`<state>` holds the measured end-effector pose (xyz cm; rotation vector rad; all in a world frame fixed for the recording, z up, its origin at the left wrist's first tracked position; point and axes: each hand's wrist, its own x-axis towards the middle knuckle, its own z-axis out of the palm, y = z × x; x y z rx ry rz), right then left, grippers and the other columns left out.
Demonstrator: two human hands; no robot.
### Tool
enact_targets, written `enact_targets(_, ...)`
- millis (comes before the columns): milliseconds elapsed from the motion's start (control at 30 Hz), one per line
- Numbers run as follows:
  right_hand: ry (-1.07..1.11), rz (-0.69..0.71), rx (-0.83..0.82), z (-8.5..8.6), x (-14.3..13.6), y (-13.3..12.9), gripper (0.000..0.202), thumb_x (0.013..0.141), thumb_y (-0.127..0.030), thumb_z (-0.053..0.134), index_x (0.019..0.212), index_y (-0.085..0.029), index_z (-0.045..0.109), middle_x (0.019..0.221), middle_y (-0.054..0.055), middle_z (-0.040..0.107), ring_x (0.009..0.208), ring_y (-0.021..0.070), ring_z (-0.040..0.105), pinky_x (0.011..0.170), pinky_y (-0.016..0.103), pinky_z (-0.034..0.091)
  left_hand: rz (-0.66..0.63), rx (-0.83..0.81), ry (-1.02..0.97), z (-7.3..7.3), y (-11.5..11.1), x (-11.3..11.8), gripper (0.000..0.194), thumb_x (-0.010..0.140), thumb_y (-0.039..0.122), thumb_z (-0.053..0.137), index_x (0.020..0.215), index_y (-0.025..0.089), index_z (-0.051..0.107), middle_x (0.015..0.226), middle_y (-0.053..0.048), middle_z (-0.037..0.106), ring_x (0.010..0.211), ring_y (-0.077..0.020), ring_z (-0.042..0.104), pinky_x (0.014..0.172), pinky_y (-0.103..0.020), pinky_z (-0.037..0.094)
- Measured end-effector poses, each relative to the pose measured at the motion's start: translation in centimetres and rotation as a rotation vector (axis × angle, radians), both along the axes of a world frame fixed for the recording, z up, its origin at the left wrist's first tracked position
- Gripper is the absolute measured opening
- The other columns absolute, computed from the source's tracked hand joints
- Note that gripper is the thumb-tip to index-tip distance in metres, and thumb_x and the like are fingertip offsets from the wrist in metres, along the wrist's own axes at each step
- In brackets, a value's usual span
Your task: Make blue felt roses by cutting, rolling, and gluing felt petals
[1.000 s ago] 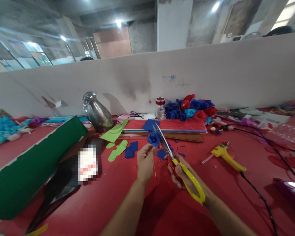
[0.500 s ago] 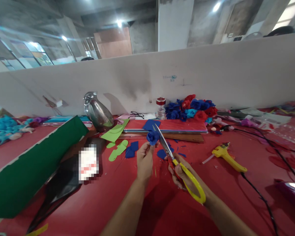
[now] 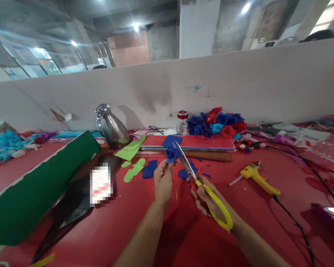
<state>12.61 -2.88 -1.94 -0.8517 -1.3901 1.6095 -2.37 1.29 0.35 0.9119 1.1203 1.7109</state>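
Observation:
Pinched in the fingers of my left hand (image 3: 163, 183) is a blue paper flower (image 3: 172, 155), held up above the red table. My right hand (image 3: 207, 196) grips scissors (image 3: 218, 205) with yellow handles, their blades pointing up and left. The blade tips reach the flower's right edge; whether they touch it I cannot tell. Behind the flower a blue sheet (image 3: 172, 141) lies on a stack of coloured paper (image 3: 208, 141). Blue cut pieces (image 3: 149, 169) and light green petal shapes (image 3: 135, 170) lie left of my left hand. More blue scraps (image 3: 183, 174) are partly hidden behind the scissors.
A yellow glue gun (image 3: 258, 178) with a black cord rests on the right. Red and blue paper flowers (image 3: 225, 118) are heaped at the back beside a red-lidded jar (image 3: 182, 124). A metal jug (image 3: 111, 126) and a long green board (image 3: 44, 189) stand on the left.
The blue flower has turned slightly in my left fingers, its opening now tilted a little differently. My right hand and the scissors look almost unmoved.

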Motion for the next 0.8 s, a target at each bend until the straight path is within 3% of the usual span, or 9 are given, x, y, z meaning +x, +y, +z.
enact_targets(433, -0.052, 0.015, -0.021, 0.9, -0.1, -0.4, 0.062, 0.078, -0.076, 0.047, 0.110, -0.022, 0.045, 0.062, -0.010, 0.040, 0.030, 0.0014, 0.031, 0.029, 0.015, 0.024, 0.028, 0.053, 0.058, 0.0, 0.5, -0.9, 0.023, 0.074, 0.038, 0.069, 0.085, 0.018, 0.074, 0.088, -0.004, 0.073, 0.085, -0.0169, 0.063, 0.085, -0.029, 0.045)
enact_targets(800, -0.060, 0.022, -0.036, 0.8, -0.1, -0.7, 0.063, 0.080, -0.073, 0.049, 0.116, -0.021, 0.046, 0.060, -0.011, 0.038, 0.031, 0.0006, 0.028, 0.030, 0.015, 0.021, 0.028, 0.137, 0.050, -1.1, 1.6, -2.1, 0.015, 0.074, 0.032, 0.068, 0.078, 0.019, 0.073, 0.072, 0.000, 0.067, 0.076, -0.0150, 0.059, 0.080, -0.027, 0.044)
